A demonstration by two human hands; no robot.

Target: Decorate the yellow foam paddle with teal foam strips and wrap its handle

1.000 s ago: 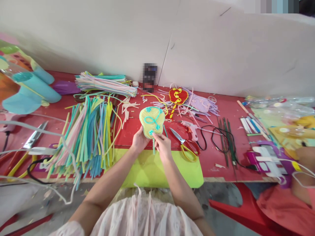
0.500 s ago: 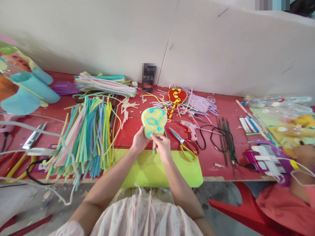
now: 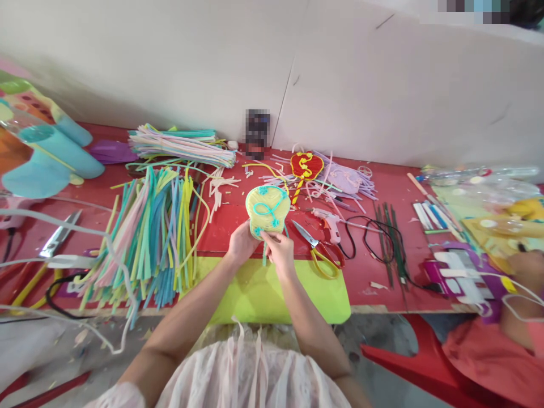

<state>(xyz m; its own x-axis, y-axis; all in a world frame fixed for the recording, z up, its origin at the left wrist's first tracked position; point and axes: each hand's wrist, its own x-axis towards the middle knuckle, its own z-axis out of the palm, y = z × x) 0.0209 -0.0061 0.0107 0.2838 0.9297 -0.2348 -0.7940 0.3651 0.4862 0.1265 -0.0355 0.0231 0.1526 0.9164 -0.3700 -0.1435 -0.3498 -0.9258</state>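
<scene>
Both my hands hold a small hand fan [image 3: 267,211] made of pale yellow pipe cleaners, edged in teal with a teal looped ribbon shape and small teal flowers. My left hand [image 3: 243,241] grips its lower left edge, the fingers partly hidden behind it. My right hand [image 3: 278,249] pinches the fan's bottom near its teal handle [image 3: 264,255], which hangs down between the hands. Below them lies a lime-green mat [image 3: 276,292]. To the right of my right hand are scissors [image 3: 317,249] with yellow and red handles.
A large bundle of coloured pipe cleaners [image 3: 144,238] spreads on the left, another bundle [image 3: 182,148] behind it. A red and yellow fan [image 3: 306,166], a glue gun [image 3: 329,224] with a black cord and dark green stems [image 3: 395,243] lie rightward. A co-worker's arm [image 3: 525,277] shows far right.
The fan has shifted very slightly to the right and turned a little in my hands. Both hands keep their hold, and the things on the table are unchanged.
</scene>
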